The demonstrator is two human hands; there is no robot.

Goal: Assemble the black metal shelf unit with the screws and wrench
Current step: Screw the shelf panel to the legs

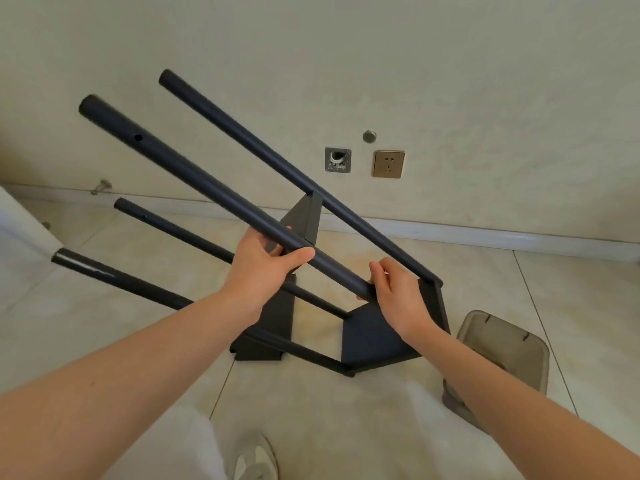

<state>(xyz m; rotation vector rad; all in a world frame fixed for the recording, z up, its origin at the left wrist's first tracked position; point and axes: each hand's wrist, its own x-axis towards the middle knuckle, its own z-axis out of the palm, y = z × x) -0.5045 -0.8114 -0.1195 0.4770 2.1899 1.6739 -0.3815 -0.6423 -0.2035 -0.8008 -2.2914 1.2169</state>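
A black metal shelf frame [370, 336] stands tilted on the tiled floor, with several black round tubes pointing up and to the left. My left hand [266, 265] grips the nearest long tube [194, 174] around its lower part. That tube has a small hole near its upper end. My right hand [394, 292] holds the tube's lower end where it meets the frame's corner panel. Another tube [277, 161] rises from the far right corner. Two lower tubes [173, 230] run leftward behind my left arm. No screws or wrench show.
A translucent grey plastic bin [509, 348] sits on the floor right of the frame. The wall behind carries a gold socket [388, 163] and a grey plate [338, 160]. A white object [20, 216] edges in at the left. My shoe [256, 459] is below.
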